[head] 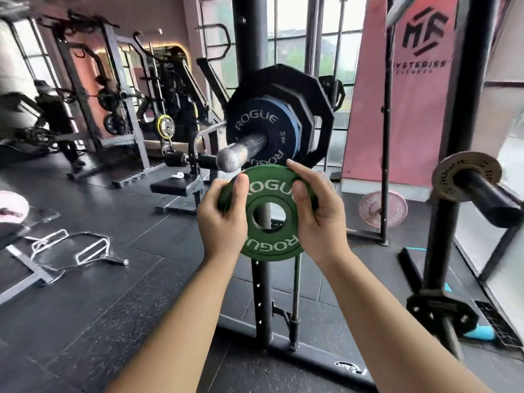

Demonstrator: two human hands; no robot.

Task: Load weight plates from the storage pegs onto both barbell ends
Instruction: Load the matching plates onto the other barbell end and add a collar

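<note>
The left hand (222,219) and right hand (317,211) each grip one side of the green plate (270,242), thumbs curled over its face. The bar end (229,161) sits just above the hands, slightly left. Its long axis runs up and away to the loaded blue plate (255,129). The green plate's hole lies below the bar end, so it probably needs raising and aligning.
</note>
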